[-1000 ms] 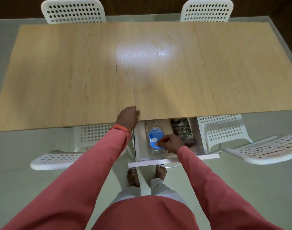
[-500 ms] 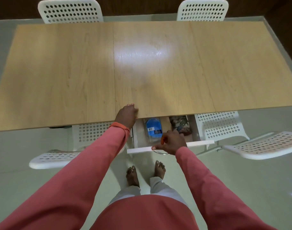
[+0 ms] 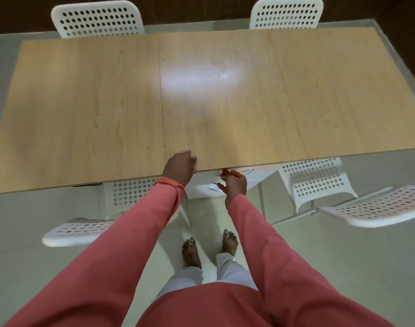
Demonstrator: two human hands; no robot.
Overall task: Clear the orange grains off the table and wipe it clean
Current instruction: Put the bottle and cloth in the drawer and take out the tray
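- Since half a second ago: the drawer (image 3: 227, 182) under the near edge, then pulled out with a blue-labelled bottle and cloth showing inside, is now pushed in; the right hand (image 3: 233, 185) has gone from its front panel to just in front of the metal handles.
- Table (image 3: 225, 102): pale wood top in three panels, glare patch near the centre. One tiny orange speck (image 3: 165, 145) by the left seam, near the front edge; whether it is a grain cannot be told. No other grains made out.
- Left hand (image 3: 180, 165): just beside that speck, to its right, fingers curled over the table's near edge, gripping it.
- Right hand: below the table edge, well apart from the speck, fingers loosely spread and holding nothing, at the drawer front; contact cannot be told.
- Around: white perforated chairs, two at the far side (image 3: 98, 18) (image 3: 285, 13), one tucked under the near edge at right (image 3: 312, 180), seats at near left (image 3: 81, 230) and near right (image 3: 376, 206).
- Pale glossy floor (image 3: 24, 267); bare feet (image 3: 191, 253) below, between the sleeves.
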